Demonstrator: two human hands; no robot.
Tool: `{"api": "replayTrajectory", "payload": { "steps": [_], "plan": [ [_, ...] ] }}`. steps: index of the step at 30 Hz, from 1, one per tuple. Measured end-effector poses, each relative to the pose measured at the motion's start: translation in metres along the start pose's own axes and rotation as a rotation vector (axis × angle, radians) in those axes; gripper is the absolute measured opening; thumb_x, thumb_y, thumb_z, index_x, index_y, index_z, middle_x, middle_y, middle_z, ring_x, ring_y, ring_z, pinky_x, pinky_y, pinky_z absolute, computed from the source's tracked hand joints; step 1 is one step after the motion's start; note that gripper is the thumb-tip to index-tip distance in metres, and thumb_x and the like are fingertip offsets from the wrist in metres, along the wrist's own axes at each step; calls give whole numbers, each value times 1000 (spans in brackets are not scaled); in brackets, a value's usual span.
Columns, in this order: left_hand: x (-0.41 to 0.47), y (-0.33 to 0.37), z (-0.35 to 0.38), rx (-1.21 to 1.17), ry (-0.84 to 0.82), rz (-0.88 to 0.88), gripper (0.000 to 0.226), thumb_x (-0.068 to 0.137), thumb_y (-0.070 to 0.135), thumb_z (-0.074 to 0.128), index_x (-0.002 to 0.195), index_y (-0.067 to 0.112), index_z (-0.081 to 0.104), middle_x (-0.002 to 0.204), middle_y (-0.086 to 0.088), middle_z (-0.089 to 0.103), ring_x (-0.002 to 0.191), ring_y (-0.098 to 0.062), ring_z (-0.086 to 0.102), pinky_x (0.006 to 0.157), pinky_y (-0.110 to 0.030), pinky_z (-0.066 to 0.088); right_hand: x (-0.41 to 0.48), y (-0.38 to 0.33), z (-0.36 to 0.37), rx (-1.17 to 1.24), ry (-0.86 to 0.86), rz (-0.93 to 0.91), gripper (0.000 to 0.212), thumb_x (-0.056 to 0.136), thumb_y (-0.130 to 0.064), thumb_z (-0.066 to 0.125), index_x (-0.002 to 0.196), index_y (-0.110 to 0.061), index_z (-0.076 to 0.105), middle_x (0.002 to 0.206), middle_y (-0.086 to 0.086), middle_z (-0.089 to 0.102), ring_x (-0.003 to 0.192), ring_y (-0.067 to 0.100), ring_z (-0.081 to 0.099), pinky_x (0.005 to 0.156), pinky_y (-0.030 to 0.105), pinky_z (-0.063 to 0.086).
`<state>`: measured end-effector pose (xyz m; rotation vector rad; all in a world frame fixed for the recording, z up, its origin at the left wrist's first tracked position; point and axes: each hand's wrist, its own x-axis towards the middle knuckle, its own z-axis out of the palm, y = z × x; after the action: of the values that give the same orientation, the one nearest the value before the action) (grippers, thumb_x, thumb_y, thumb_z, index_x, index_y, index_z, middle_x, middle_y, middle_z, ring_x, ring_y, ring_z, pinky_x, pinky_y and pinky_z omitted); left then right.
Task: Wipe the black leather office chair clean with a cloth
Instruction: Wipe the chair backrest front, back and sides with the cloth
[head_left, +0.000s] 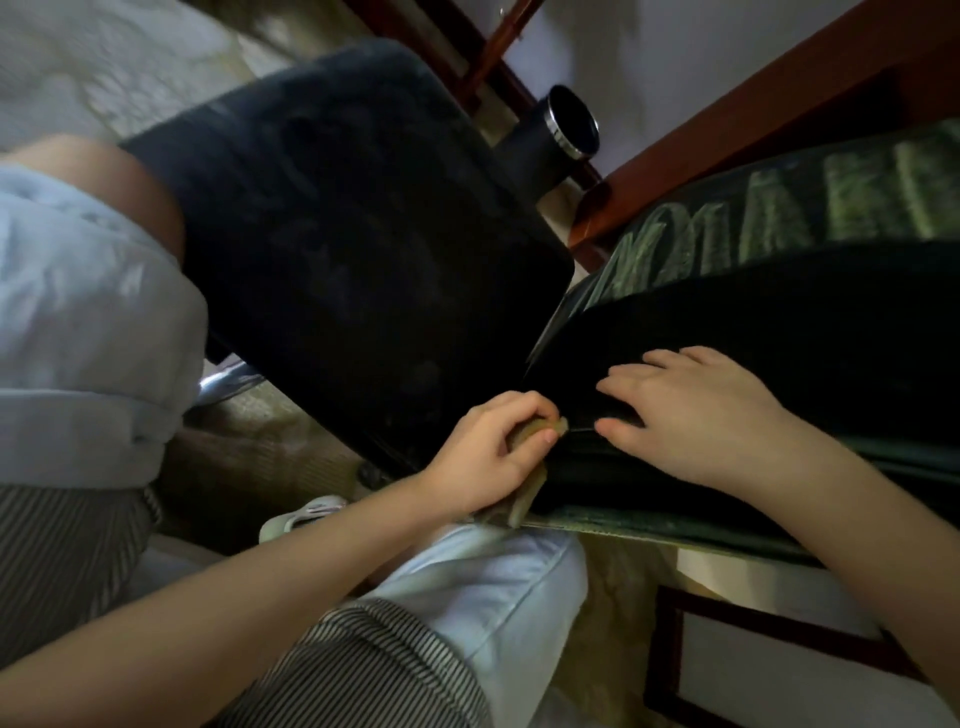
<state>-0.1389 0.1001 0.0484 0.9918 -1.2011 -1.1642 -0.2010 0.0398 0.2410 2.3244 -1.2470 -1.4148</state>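
Cloth (535, 432) in left grip (485, 454), seemingly bunched

Black chair (363, 249), tan cloth (530, 431), pale blue shorts (93, 322), striped shirt (374, 665)

Reddish wooden furniture (753, 104) and a black chrome-rimmed container (566, 130) stand on beige patterned floor (249, 452), dimly lit.

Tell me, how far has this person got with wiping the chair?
No part clearly looks finished yet. In hand: the left hand pinches the cloth at the edge of what seems the backrest, while the right hand rests flat on it. Left: the seat shows grey dusty smudges, and pale greenish streaks run across the backrest's upper band.
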Motion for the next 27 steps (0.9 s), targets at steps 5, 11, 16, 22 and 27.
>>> {"api": "replayTrajectory", "payload": {
  "steps": [5, 11, 16, 22, 27],
  "plan": [
    [20, 46, 3, 133, -27, 280, 24, 87, 29, 57, 103, 15, 67, 103, 1, 63, 94, -11, 62, 83, -34, 52, -43, 11, -4, -48, 61, 98, 62, 93, -57, 37, 147, -35, 17, 155, -12, 18, 143, 13, 15, 113, 33, 16],
    [56, 94, 18, 214, -78, 554, 21, 84, 16, 66, 104, 12, 68, 102, -3, 64, 94, -12, 62, 83, -33, 52, -89, 22, -3, -103, 157, 232, 69, 92, -58, 39, 148, -31, 10, 156, -10, 14, 143, 12, 13, 114, 31, 15],
    [41, 70, 9, 192, -89, 512, 23, 89, 23, 57, 105, 9, 67, 105, -3, 61, 96, -13, 61, 86, -31, 50, -102, 24, 17, -164, 277, 244, 85, 78, -57, 63, 147, -22, 28, 151, 4, 32, 139, 26, 30, 111, 40, 18],
    [0, -10, -17, 259, -78, 160, 25, 91, 27, 56, 110, 14, 65, 105, 8, 59, 96, -4, 58, 87, -26, 48, -88, 29, 43, -174, 500, 238, 84, 46, -43, 89, 116, -3, 65, 113, 21, 65, 105, 43, 61, 90, 57, 44],
    [-5, 2, -2, 193, 14, -62, 10, 91, 18, 58, 94, 28, 57, 96, 3, 60, 88, -8, 56, 78, -21, 40, -94, 30, 47, -138, 593, 206, 73, 56, -36, 86, 118, -4, 64, 116, 19, 64, 109, 39, 60, 94, 53, 43]
  ]
}}
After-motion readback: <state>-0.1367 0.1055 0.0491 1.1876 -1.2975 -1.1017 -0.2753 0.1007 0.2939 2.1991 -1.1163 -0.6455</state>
